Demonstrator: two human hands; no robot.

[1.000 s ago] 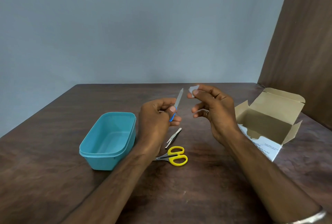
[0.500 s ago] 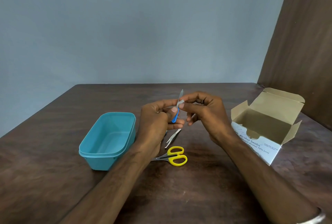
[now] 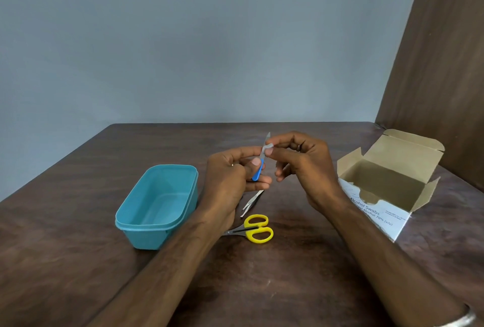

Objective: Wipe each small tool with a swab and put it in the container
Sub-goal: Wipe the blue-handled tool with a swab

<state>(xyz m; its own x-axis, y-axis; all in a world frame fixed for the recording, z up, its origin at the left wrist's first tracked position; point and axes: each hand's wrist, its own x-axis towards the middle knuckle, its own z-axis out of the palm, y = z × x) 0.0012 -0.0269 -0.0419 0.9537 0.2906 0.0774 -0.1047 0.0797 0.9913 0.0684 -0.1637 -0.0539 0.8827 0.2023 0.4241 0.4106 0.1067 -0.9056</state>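
My left hand (image 3: 231,180) grips a nail file (image 3: 258,172) by its blue handle, metal blade pointing up. My right hand (image 3: 303,166) pinches a small white swab (image 3: 267,147) around the blade, just above the handle. On the table under my hands lie silver tweezers (image 3: 251,202) and small scissors with yellow handles (image 3: 255,229). The open teal container (image 3: 146,224) stands left of my left hand with nothing visible inside.
An open cardboard box of alcohol swabs (image 3: 387,195) sits at the right, flaps up. The dark wooden table (image 3: 262,287) ends at a grey wall behind; a brown panel stands at the far right.
My right hand brought the swab from beside the file's tip down onto the blade and closed it around the metal; it now sits a little higher than half a second ago.
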